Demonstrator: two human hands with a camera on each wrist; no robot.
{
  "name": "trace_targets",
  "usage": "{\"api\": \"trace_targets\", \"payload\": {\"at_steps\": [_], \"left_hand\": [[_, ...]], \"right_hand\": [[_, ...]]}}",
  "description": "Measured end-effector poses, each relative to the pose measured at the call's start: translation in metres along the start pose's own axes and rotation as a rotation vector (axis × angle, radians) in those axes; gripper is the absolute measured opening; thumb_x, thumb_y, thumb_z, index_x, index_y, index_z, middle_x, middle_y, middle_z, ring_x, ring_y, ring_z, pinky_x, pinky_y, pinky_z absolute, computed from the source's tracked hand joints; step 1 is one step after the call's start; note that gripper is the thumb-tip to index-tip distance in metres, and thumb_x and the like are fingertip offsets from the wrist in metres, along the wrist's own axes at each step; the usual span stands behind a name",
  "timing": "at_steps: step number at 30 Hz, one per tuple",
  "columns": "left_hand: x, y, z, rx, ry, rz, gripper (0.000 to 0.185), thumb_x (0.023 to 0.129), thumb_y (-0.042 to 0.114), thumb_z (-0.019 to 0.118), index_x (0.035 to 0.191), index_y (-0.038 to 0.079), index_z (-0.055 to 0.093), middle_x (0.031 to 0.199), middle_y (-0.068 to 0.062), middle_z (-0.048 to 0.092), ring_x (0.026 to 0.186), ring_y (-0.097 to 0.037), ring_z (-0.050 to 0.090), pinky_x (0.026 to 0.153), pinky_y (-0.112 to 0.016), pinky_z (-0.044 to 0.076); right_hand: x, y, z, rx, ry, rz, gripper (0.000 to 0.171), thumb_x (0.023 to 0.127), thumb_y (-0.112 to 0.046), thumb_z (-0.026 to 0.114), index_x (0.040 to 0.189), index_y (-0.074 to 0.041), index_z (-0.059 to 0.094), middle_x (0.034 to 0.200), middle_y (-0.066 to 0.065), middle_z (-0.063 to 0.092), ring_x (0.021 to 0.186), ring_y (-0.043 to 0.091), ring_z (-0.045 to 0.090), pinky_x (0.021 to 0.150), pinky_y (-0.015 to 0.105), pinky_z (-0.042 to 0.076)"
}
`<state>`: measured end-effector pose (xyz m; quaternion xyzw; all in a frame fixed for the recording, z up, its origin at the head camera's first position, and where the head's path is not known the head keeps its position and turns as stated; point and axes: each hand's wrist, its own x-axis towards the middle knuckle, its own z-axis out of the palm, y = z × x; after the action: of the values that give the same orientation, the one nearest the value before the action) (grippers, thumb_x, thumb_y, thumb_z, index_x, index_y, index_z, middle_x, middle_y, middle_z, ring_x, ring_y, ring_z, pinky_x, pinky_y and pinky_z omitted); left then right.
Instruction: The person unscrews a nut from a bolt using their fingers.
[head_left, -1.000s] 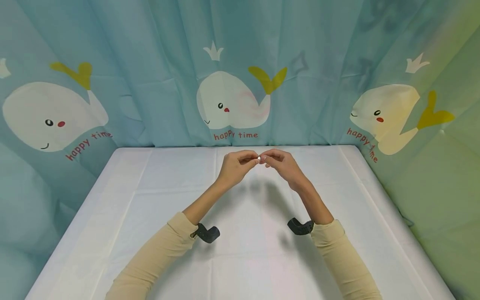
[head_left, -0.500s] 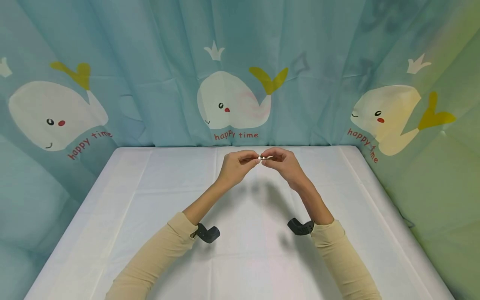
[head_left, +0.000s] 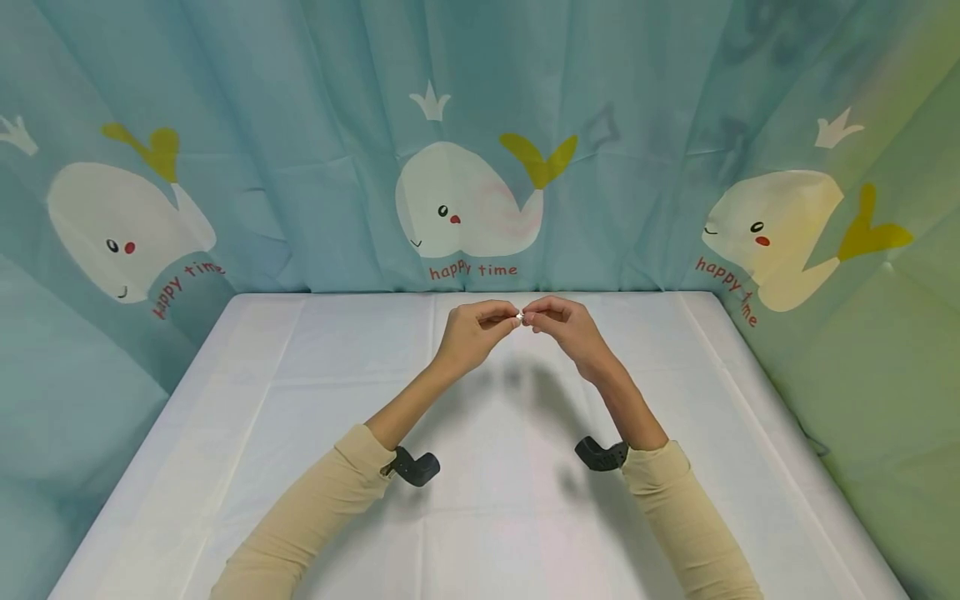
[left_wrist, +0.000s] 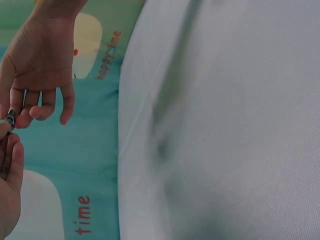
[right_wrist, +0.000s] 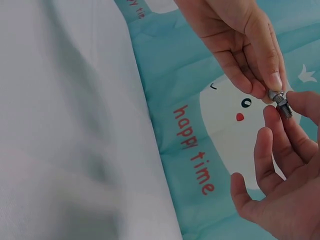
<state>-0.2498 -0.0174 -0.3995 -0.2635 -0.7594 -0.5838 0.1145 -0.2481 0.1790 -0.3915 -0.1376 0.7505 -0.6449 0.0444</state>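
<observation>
Above the far part of the table, my two hands meet fingertip to fingertip around a small silver metal bolt (right_wrist: 282, 104). It has a rounded head, a nut-like collar in its middle and a dark threaded end. My left hand (head_left: 468, 335) pinches the head between thumb and index finger. From the other side, my right hand (head_left: 572, 332) holds the collar and threads between thumb and index finger, its other fingers loosely spread. In the left wrist view the bolt (left_wrist: 11, 118) is partly hidden by fingertips at the left edge.
A white cloth covers the table (head_left: 480, 467) below the hands. Blue-green curtains (head_left: 322, 208) printed with white whales stand along its back and sides. Black wrist camera mounts (head_left: 417, 468) stick out inward from both sleeves.
Half a second ago the right thumb and index finger were spread apart, showing more of the bolt; now they are closed around it again. The left hand has stayed in place.
</observation>
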Motion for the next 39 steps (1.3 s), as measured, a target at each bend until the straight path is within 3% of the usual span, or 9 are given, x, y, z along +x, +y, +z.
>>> {"api": "trace_targets", "payload": {"at_steps": [10,16,19,23,29,35,39], "left_hand": [[-0.0005,0.0005,-0.0001,0.004,0.002,0.003,0.008,0.091,0.005,0.074,0.097,0.000,0.076,0.090,-0.008,0.074,0.082,-0.017,0.072,0.075,-0.027,0.059],[-0.0004,-0.0003,-0.0003,0.003,0.005,-0.003,0.008,0.091,0.004,0.074,0.096,0.000,0.076,0.090,-0.008,0.074,0.083,-0.017,0.072,0.076,-0.027,0.059],[0.0000,-0.0005,-0.0005,-0.005,0.003,-0.003,0.007,0.091,0.004,0.074,0.096,-0.001,0.075,0.090,-0.008,0.074,0.082,-0.016,0.072,0.075,-0.027,0.059],[0.0005,-0.0003,-0.0003,-0.009,0.004,0.011,0.007,0.091,0.003,0.073,0.096,-0.001,0.075,0.090,-0.008,0.074,0.082,-0.015,0.072,0.075,-0.027,0.059],[0.0007,-0.0014,0.0002,-0.016,-0.001,0.009,0.008,0.091,0.003,0.073,0.097,-0.001,0.075,0.091,-0.009,0.074,0.083,-0.016,0.072,0.076,-0.027,0.059],[0.0003,-0.0011,-0.0003,-0.011,-0.001,0.000,0.008,0.091,0.004,0.073,0.097,-0.001,0.075,0.091,-0.008,0.074,0.084,-0.017,0.072,0.077,-0.027,0.059],[0.0001,-0.0012,-0.0002,-0.009,-0.001,-0.006,0.008,0.091,0.004,0.073,0.097,-0.001,0.075,0.091,-0.009,0.074,0.084,-0.017,0.072,0.077,-0.027,0.058]], "right_hand": [[-0.0003,0.0009,0.0002,0.002,-0.010,-0.047,0.019,0.093,-0.006,0.067,0.110,0.001,0.066,0.110,0.006,0.062,0.097,0.025,0.062,0.091,0.040,0.052],[0.0002,-0.0009,0.0011,0.006,-0.017,-0.023,0.032,0.096,-0.014,0.066,0.123,0.003,0.060,0.117,0.010,0.060,0.099,0.023,0.061,0.093,0.037,0.050],[0.0008,-0.0024,0.0018,-0.008,-0.011,0.023,0.034,0.100,-0.022,0.062,0.124,0.002,0.061,0.114,0.011,0.064,0.101,0.027,0.060,0.097,0.042,0.047],[0.0016,-0.0021,0.0030,-0.014,-0.001,0.055,0.030,0.100,-0.023,0.060,0.113,0.003,0.066,0.103,0.009,0.068,0.104,0.036,0.060,0.097,0.046,0.047],[0.0004,-0.0011,0.0020,0.014,0.008,0.034,0.023,0.097,-0.015,0.064,0.111,0.003,0.067,0.099,0.005,0.070,0.096,0.023,0.062,0.090,0.036,0.050],[-0.0011,-0.0025,0.0013,0.007,-0.003,0.004,0.023,0.093,-0.009,0.067,0.114,0.002,0.067,0.107,0.005,0.069,0.100,0.021,0.064,0.098,0.048,0.049],[-0.0010,-0.0022,0.0006,-0.005,-0.020,-0.008,0.029,0.092,-0.006,0.069,0.120,0.003,0.064,0.114,0.009,0.064,0.099,0.023,0.063,0.095,0.045,0.050]]}}
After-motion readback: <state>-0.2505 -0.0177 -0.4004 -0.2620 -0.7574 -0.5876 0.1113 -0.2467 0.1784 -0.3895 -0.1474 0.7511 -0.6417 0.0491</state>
